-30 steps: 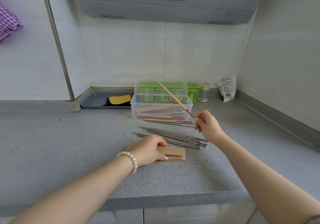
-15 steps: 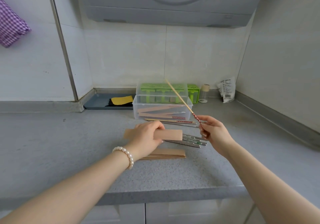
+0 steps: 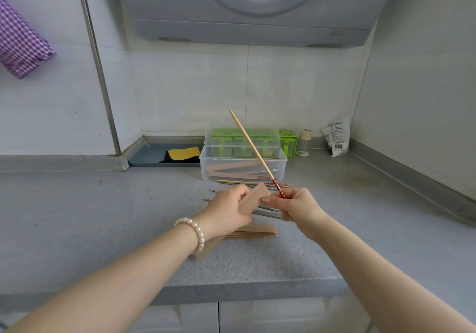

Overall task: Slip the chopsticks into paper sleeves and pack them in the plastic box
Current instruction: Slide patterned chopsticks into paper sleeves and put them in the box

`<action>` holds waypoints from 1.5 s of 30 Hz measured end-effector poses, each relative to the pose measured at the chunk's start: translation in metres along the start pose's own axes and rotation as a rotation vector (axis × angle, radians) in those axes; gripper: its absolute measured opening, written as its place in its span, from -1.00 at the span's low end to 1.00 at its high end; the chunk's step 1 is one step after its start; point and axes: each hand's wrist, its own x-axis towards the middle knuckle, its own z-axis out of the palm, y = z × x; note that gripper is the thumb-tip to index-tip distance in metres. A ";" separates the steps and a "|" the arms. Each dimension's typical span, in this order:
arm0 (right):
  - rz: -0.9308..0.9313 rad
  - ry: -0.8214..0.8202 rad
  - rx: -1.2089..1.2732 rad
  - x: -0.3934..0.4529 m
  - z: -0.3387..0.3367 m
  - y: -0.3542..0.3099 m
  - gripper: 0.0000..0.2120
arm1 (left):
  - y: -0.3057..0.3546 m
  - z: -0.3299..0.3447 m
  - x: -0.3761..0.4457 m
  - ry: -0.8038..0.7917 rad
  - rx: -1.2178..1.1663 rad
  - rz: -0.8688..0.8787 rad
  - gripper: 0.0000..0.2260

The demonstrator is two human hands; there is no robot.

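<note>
My left hand holds a tan paper sleeve above the counter, its far end tilted up toward the right. My right hand pinches a wooden chopstick by its red patterned end, and its thumb touches the sleeve's end. The chopstick's thin tip points up and away to the left. Several metal chopsticks lie on the counter under my hands, partly hidden. A stack of paper sleeves lies below my left hand. The clear plastic box behind holds sleeved chopsticks.
More chopsticks lie in front of the box. A clear-lidded green holder stands behind the box, a small jar and white packet to its right. A grey tray with a yellow sponge sits at the left. The counter edge is near me.
My left hand lifted one sleeve off the stack and tilted it toward the right hand. My right hand brought the wooden chopstick closer until thumb and sleeve met.
</note>
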 end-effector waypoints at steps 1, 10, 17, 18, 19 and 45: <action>-0.002 -0.004 0.014 0.001 0.002 0.000 -0.89 | 0.001 0.000 0.001 -0.008 -0.034 -0.007 -0.72; 0.012 -0.069 0.145 -0.002 0.016 0.002 -0.82 | 0.005 -0.004 0.000 -0.187 -0.356 -0.101 -0.78; -0.059 0.044 -0.070 -0.004 -0.003 -0.011 -0.53 | -0.004 -0.010 -0.002 -0.213 -0.476 -0.168 -0.96; -0.078 0.067 -0.135 -0.004 -0.013 -0.015 -0.52 | -0.008 -0.013 -0.002 -0.221 -0.476 -0.186 -0.95; -0.102 0.092 -0.204 -0.004 -0.024 -0.019 -0.56 | -0.011 -0.016 -0.003 -0.226 -0.473 -0.203 -0.94; -0.620 0.480 -0.623 -0.009 -0.084 -0.018 -0.75 | -0.013 -0.022 -0.005 -0.199 -0.524 -0.228 -0.82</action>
